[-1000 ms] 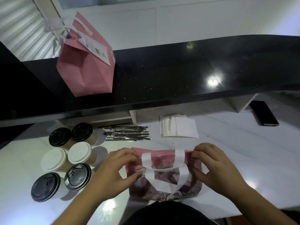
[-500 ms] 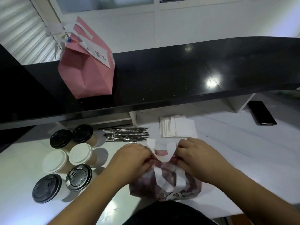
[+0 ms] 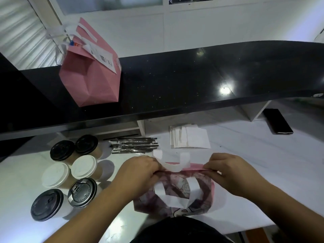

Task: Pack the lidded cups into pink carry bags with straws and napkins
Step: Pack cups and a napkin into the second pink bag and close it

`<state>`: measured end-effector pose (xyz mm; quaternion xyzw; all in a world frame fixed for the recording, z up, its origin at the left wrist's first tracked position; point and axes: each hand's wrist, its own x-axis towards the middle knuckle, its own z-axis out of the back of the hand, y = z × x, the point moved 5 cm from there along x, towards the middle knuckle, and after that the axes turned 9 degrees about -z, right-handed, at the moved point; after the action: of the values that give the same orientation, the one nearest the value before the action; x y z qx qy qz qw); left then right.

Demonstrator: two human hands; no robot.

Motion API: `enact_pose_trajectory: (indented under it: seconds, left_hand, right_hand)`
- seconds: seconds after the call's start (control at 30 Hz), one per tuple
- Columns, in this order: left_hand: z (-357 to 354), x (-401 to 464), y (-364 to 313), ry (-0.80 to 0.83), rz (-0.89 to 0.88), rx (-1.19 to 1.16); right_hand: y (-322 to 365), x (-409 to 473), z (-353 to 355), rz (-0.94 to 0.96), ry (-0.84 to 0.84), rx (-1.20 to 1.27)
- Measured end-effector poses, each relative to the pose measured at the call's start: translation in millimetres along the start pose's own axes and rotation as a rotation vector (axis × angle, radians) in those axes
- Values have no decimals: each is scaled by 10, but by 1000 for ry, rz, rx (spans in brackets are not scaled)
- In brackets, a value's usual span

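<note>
Pinched at its top edge by both hands, the flat pink bag is held on the white counter at six o'clock. The left end of the rim is gripped by the left hand, the right end by the right hand; half a second ago the hands were close together at the middle of the bag, and they are now spread to its corners. One white handle is now folded back over the rim toward twelve o'clock, while the other lies flat on the printed face.

At nine o'clock six lidded cups are grouped, unmoved: four with black lids, two with white. Beyond the bag, at eleven o'clock, a bundle of wrapped straws is laid, and at one o'clock a stack of white napkins. At two o'clock a dark phone is seen on the counter.

Farther off, on the raised black ledge at ten o'clock, a filled pink bag with a receipt stuck on is seen, as before.
</note>
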<state>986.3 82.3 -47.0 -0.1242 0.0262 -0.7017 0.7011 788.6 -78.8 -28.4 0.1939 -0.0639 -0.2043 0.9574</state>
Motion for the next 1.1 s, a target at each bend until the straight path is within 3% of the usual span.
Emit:
enact_pose_trajectory:
  seconds: [0.3, 0.43, 0.63, 0.9, 1.1]
  left_hand:
    - [220, -492, 462, -56, 80, -175]
    - [126, -526, 460, -85, 118, -208]
    - [143, -498, 471, -128, 206, -267]
    - [106, -490, 524, -152, 348, -341]
    - [166, -487, 503, -262, 355, -432]
  right_hand:
    - [-77, -40, 12, -20, 15, 1]
    - [-10, -18, 18, -11, -26, -127]
    - [261, 80, -166, -52, 135, -233]
    - [503, 26, -268, -107, 147, -352]
    - [441, -10, -121, -163, 187, -192]
